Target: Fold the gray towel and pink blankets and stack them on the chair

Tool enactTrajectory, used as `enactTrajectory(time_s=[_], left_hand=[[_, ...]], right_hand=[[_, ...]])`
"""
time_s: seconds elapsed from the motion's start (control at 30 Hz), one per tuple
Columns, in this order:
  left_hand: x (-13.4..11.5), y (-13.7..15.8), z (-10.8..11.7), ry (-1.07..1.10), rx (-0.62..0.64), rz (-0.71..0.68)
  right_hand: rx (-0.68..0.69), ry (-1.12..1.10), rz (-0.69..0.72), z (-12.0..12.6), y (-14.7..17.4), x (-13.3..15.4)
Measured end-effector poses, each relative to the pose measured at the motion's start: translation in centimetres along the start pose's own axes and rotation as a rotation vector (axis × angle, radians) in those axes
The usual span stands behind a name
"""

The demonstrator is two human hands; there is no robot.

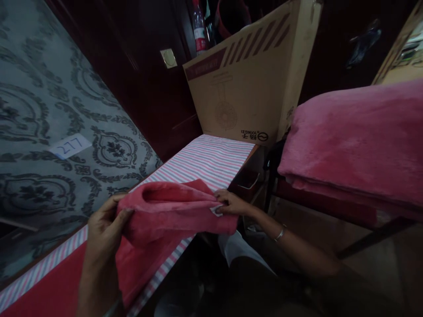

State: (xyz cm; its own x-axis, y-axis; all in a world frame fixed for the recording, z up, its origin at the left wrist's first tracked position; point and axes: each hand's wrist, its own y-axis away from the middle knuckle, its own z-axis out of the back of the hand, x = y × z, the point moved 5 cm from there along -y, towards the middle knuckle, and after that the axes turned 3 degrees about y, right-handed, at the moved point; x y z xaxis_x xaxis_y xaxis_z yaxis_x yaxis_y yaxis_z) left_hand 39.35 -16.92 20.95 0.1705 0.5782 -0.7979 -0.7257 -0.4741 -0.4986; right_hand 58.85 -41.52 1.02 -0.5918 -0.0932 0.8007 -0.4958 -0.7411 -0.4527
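A red plush cloth (165, 220) is stretched between my two hands, its near part draping over the striped table cover (205, 158). My left hand (107, 226) pinches its left end between thumb and fingers. At the other end, my right hand (229, 202) grips the edge beside a small white tag (217, 210). A fold gapes open along the upper side of the cloth. More red fabric (49, 281) lies flat on the table at the lower left; whether it belongs to the same piece I cannot tell.
A large cardboard box (244, 92) stands at the table's far end, a red-labelled bottle (198, 33) behind it. To the right, a folded pink blanket (357, 145) rests on a dark chair or stand. Patterned wallpaper (115, 149) with a paper marked 277 (70, 146) borders the left.
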Motion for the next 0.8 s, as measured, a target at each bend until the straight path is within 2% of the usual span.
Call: enactTrajectory(time_s=[0.07, 0.2, 0.27, 0.4, 0.47, 0.57, 0.63, 0.7, 0.8], left_hand=[[0.6, 0.0, 1.0, 0.033, -0.063, 0.048], [3.3, 0.3, 2.8, 0.081, -0.226, 0.202], [5.1, 0.7, 2.9, 0.085, -0.230, 0.307], [8.1, 2.3, 2.4, 0.055, -0.164, 0.505], [8.3, 3.8, 2.8, 0.023, -0.197, 0.459], [6.8, 6.3, 3.1, 0.000, -0.167, 0.224], [5.9, 7.5, 3.0, 0.034, -0.134, 0.131], [5.8, 7.7, 3.0, 0.097, -0.172, 0.186], [7.1, 5.8, 2.5, 0.193, -0.244, 0.391]], right_hand=[[0.027, -0.041, 0.001, 0.1, -0.4, 0.4], [-0.068, -0.069, 0.019, 2.2, -1.2, 2.5], [-0.078, -0.070, -0.015, 3.3, -2.1, 3.2], [0.051, -0.125, -0.185, 3.7, -4.5, 3.0], [0.087, -0.154, -0.229, 3.9, -5.5, 3.1], [0.136, -0.192, -0.242, 4.5, -6.4, 4.0], [0.204, -0.221, -0.216, 5.0, -6.7, 5.2], [0.256, -0.221, -0.174, 5.5, -6.9, 6.3], [0.245, -0.139, -0.136, 6.3, -7.2, 7.2]])
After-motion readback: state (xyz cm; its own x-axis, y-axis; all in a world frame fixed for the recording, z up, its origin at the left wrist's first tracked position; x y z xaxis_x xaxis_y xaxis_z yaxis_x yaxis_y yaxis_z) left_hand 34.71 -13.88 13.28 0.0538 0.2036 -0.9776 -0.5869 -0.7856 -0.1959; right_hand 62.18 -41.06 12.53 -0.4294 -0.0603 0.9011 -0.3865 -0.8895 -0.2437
